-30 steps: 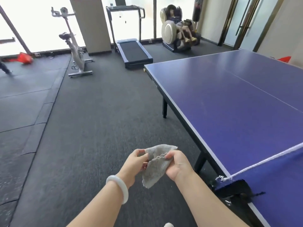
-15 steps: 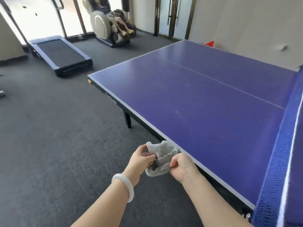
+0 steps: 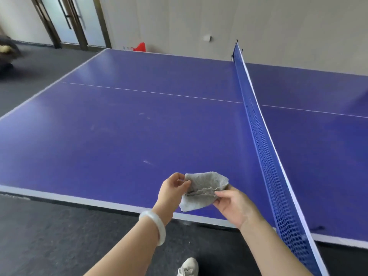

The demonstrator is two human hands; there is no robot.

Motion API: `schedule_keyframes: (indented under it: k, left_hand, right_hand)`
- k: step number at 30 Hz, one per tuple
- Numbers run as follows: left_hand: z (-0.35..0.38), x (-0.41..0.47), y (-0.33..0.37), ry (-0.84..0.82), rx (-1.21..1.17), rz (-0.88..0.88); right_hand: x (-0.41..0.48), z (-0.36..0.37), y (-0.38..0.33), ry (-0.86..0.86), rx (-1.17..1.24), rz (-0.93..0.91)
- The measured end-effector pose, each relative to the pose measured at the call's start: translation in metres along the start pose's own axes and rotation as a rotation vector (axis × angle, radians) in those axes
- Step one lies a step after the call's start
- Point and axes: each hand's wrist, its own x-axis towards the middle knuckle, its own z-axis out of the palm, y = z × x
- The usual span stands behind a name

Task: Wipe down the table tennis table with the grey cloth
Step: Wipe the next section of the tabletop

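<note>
The blue table tennis table (image 3: 123, 136) fills most of the view, with faint pale smudges on its near half. I hold the grey cloth (image 3: 203, 190) folded over between both hands, just above the table's near edge. My left hand (image 3: 172, 193), with a white bangle on the wrist, pinches the cloth's left side. My right hand (image 3: 232, 206) grips its right lower edge with thumb and fingers. The cloth hangs above the surface; I cannot tell if it touches.
A blue net (image 3: 260, 136) with a white top band crosses the table to the right of my hands. Dark carpet (image 3: 49, 236) lies below the near edge. A red object (image 3: 140, 47) and doors (image 3: 69, 20) stand by the far wall. My shoe (image 3: 188, 267) shows at the bottom.
My view has swung right to face the table squarely, and my hands have carried the cloth from beside the table to above its near edge. The cloth is folded flatter now.
</note>
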Motion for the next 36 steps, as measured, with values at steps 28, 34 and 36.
schedule_keyframes:
  k: [28,34,36]
  left_hand:
    - [0.124,0.170,-0.024,-0.602,0.822,0.246]
    - [0.166,0.163,-0.021,-0.617,0.919,0.234]
    - [0.172,0.163,-0.018,-0.645,0.948,0.251]
  right_hand:
    - [0.101,-0.108,-0.026,0.435,-1.639,-0.243]
    - [0.096,-0.128,-0.032,0.560,-1.547,-0.176]
    - [0.094,-0.133,-0.037,0.638,-1.359,-0.160]
